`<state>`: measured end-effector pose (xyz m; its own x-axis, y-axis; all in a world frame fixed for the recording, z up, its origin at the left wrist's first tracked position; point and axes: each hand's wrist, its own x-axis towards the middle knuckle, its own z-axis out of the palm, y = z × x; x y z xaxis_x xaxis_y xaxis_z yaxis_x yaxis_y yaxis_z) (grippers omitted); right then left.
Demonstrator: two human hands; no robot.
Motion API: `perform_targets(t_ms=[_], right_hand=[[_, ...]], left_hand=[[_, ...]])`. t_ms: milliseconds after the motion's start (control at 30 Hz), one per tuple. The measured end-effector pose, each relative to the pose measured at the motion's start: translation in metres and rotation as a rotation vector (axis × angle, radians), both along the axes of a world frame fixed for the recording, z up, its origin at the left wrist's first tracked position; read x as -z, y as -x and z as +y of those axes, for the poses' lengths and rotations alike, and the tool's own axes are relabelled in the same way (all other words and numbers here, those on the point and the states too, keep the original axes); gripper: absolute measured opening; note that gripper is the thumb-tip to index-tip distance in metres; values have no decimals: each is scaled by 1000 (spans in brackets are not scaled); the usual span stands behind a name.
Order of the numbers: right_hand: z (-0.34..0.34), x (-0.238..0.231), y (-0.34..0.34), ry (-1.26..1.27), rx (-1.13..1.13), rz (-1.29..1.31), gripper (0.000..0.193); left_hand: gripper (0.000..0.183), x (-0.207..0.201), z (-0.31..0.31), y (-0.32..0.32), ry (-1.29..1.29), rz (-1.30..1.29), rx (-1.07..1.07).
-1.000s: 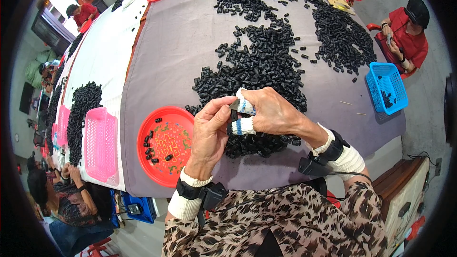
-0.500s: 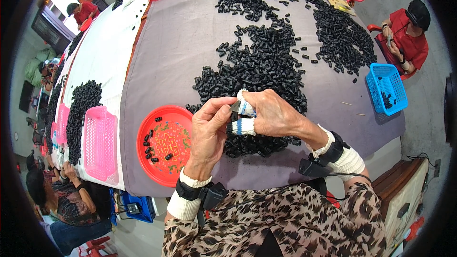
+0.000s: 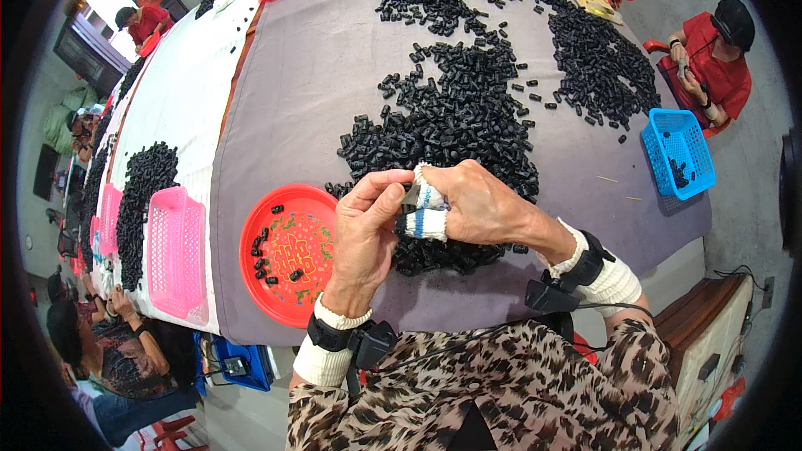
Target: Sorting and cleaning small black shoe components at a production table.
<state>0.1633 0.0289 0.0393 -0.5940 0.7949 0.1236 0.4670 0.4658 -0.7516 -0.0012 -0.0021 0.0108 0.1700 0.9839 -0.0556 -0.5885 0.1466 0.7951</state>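
Over the near end of a pile of small black cylindrical pieces (image 3: 468, 117), my two hands meet. My left hand (image 3: 363, 230) is closed in a pinch, thumb and forefinger together; what sits in its fingertips is mostly hidden. My right hand (image 3: 480, 200) is closed, with white-and-blue cloth covers (image 3: 428, 224) on its thumb and fingers. A small grey blade-like piece (image 3: 412, 195) shows between its covered fingers, its tip close to my left fingertips. To the left of my left hand lies a red round tray (image 3: 255, 284) holding several black pieces.
A pink basket (image 3: 177, 255) stands on the white cloth at left, beside more black pieces (image 3: 146, 200). At right is a blue basket (image 3: 702, 154) with a few pieces inside. A person in red (image 3: 710, 67) sits beyond it. Thin sticks (image 3: 607, 179) lie on the grey cloth (image 3: 284, 108).
My right hand has shifted and turned slightly, with its covered thumb tipping a little to the left. My left hand is nearly still.
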Motion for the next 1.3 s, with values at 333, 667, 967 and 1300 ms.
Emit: perform_targets(t_ms=[333,667,967,1300], right_hand=[[3,0,-1,48,27,95,37],[7,-1,-2,-6,-10,47,22],[3,-1,2,2,-61,32,29],[18,4,-48,105,256,216,20]], left_hand=[[20,10,1,-1,84,-242,81],[21,15,3,-5,81,-280,71],[21,15,-4,1,94,-248,15],[15,60,-41,131,53,920,-560]])
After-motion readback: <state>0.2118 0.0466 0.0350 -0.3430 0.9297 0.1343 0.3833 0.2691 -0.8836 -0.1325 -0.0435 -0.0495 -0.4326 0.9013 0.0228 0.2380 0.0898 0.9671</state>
